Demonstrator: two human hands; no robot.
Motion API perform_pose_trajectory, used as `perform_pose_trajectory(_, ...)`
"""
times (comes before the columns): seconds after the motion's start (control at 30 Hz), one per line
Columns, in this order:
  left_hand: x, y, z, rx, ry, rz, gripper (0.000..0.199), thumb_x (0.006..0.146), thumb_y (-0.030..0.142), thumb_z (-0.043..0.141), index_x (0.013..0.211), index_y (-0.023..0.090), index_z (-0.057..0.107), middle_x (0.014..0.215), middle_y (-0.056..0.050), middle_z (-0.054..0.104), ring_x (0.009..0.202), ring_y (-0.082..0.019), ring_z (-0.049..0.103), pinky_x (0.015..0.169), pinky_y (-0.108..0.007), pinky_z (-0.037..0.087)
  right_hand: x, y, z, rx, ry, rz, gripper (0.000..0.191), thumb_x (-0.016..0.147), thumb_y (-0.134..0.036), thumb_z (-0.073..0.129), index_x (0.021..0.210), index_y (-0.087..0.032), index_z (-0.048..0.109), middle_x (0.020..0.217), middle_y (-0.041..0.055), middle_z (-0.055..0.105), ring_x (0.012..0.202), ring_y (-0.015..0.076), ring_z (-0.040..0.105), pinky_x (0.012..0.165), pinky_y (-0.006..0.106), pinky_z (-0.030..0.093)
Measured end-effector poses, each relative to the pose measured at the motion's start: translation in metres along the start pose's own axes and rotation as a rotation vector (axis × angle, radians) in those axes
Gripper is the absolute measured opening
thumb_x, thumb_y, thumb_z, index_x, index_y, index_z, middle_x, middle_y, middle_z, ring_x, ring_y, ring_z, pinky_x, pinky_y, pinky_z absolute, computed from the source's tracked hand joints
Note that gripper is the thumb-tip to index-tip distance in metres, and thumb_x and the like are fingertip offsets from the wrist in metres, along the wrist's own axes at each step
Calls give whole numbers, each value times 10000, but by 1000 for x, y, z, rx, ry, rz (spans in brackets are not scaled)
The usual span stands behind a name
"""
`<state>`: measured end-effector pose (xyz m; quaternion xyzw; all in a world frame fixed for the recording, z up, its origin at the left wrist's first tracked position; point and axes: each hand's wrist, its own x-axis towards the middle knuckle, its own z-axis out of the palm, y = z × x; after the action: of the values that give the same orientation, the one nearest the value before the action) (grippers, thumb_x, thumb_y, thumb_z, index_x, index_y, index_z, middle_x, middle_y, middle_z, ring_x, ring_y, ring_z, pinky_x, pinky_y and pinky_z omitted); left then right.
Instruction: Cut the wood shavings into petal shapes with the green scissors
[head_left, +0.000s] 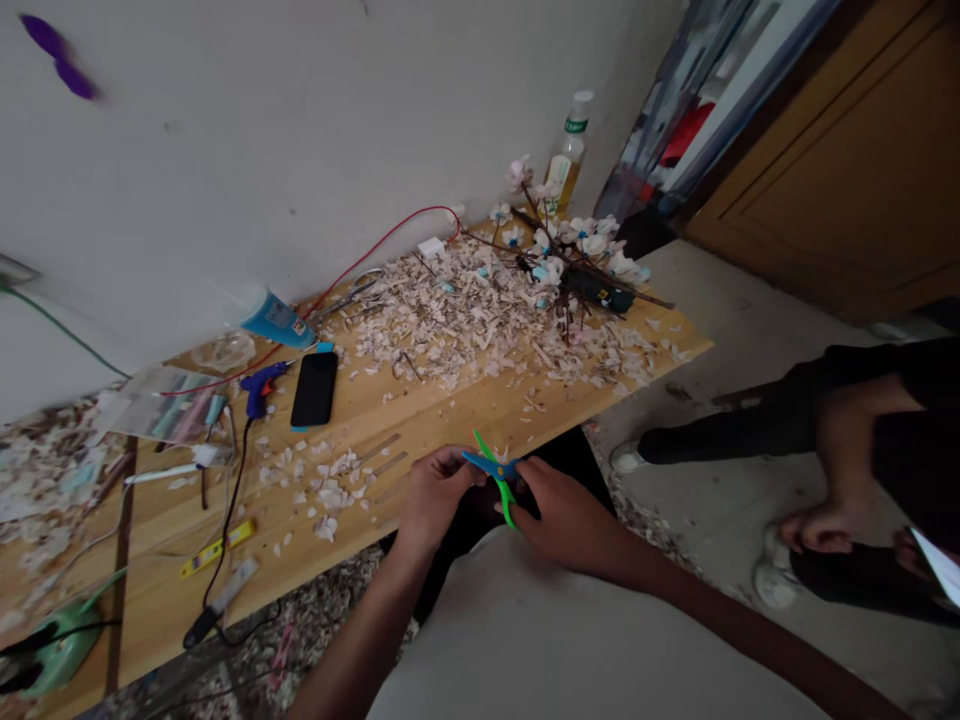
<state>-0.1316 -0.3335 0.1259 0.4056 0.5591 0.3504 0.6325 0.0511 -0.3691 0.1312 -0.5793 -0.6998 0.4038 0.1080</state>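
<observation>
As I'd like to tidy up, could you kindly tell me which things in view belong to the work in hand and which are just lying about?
In use:
scissors, open in the right hand
whatever the left hand may hold at the blades, too small to tell

Seemingly lying about:
phone
glue gun
drink bottle
blue container

Dim, soft indoor light; the far wall (225, 130) looks grey, the brown panel (840, 170) at right darkens, fine details blur.
</observation>
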Motion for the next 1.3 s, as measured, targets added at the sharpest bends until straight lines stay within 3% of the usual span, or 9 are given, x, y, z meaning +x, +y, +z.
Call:
perform_pose_trajectory(0.6, 8, -1, -9, 86, -37, 8, 65, 698, 206, 667, 661, 186, 716, 645, -6, 682, 622, -138, 606, 673, -246, 467, 3, -1, 2, -56, -8, 19, 110, 878, -253, 507, 922, -175, 570, 935, 87, 614, 837, 207, 579, 739, 320, 393)
perform_pose_trajectory(0.97, 23, 9, -35, 160, -356, -68, 137, 704, 325, 753, 743, 194, 747, 660, -20, 686, 609, -141, 605, 615, -248, 482, 4, 11, -5, -201, -39, 28, 142, 898, -223, 490, 830, -195, 612, 850, 62, 655, 782, 199, 606, 681, 292, 361)
perform_pose_trajectory(1.13, 22, 0, -28, -15, -210, -89, 179, 680, 305, 794, 751, 164, 711, 681, -16, 684, 642, -120, 619, 687, -241, 496, 2, 19, -8, 23, 76, 103, 125, 913, -311, 509, 907, -197, 559, 919, 56, 638, 805, 182, 582, 706, 285, 373)
perform_pose_trajectory(1.3, 17, -13, -7, -202, -54, -135, 239, 605, 275, 833, 772, 167, 700, 689, -6, 696, 625, -122, 631, 682, -253, 510, -6, 15, 5, 68, 4, 96, 187, 872, -347, 567, 954, -191, 506, 953, 60, 587, 750, 163, 547, 666, 280, 346)
